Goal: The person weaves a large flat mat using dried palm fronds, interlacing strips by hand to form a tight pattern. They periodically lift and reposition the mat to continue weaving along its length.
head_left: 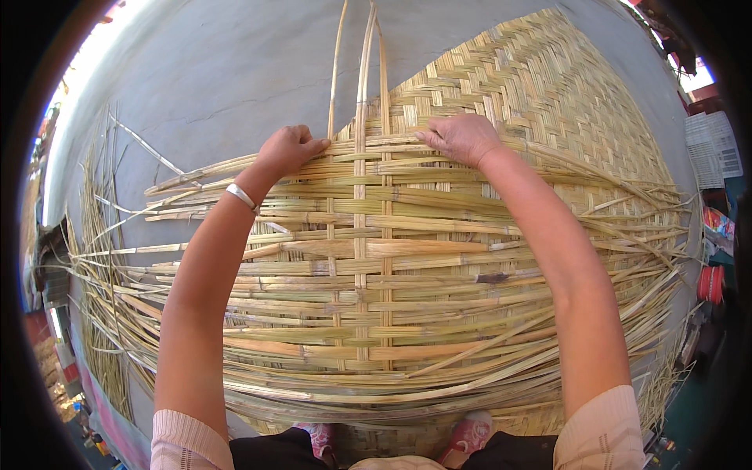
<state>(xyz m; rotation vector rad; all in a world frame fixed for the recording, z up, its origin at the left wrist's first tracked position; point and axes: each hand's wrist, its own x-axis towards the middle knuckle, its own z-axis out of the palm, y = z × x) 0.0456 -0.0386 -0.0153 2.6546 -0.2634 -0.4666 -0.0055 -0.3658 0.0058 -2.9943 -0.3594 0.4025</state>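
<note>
A loose panel of long split reed strips (368, 249) lies crosswise before me, with a few upright strips (361, 102) laced through its middle and reaching far past the top row. My left hand (291, 149) is closed on the uppermost crosswise reed strip, left of the uprights. To their right, my right hand (460, 139) pinches the same top row between thumb and fingers. The palms face down, so the undersides of both grips are hidden. Beneath the panel spreads a finished herringbone-woven mat (540, 74).
Grey concrete floor (211, 86) shows at the far left. A bundle of thin loose reeds (106, 313) lies along the left side. At the right edge are a white wire rack (711, 149) and a red roll (710, 283). My pink shoes (470, 439) are at the near edge.
</note>
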